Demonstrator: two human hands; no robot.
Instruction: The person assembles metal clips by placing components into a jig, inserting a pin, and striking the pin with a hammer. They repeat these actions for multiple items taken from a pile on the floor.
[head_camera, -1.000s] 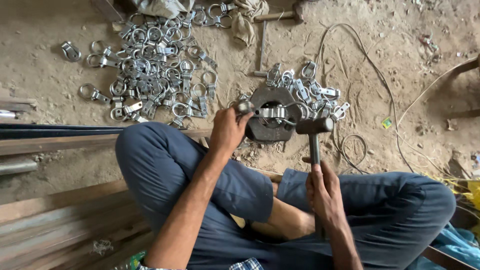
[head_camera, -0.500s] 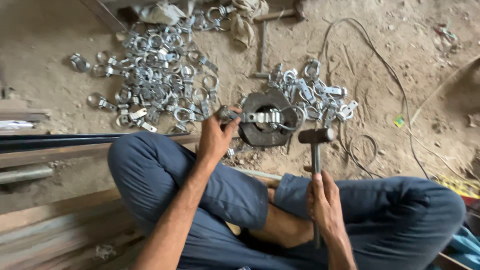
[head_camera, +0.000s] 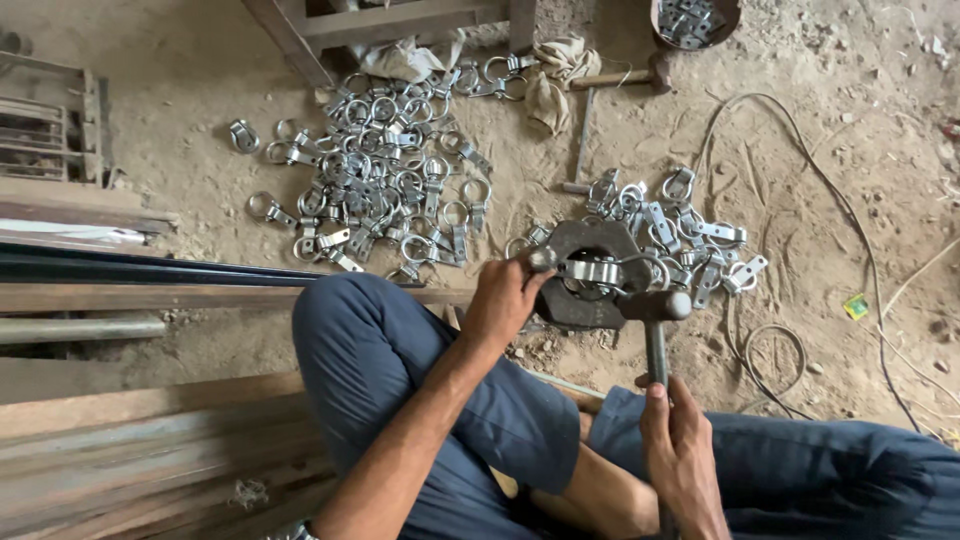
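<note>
Left hand (head_camera: 507, 297) closed on shiny metal ring clamp (head_camera: 590, 270), pinning it atop dark round iron block (head_camera: 590, 290) on dirt floor. Right hand (head_camera: 680, 450) fisted around steel hammer (head_camera: 655, 320), head beside block.

Even, soft daylight falls across the sandy ground (head_camera: 820, 180); no single source shows, and shadows are faint and short, gathered under the dark metal block (head_camera: 590, 275) and beneath the person's knees. The heap of steel clamps (head_camera: 380, 190) gives small pale glints without harsh glare. Exposure is moderate, neither dim nor blown out. Focus holds across most of the view; the hammer head (head_camera: 655, 305) and the right hand (head_camera: 685, 455) are slightly soft. The planks (head_camera: 150, 440) at lower left smear a little, and straight edges bow toward the corners.
</note>
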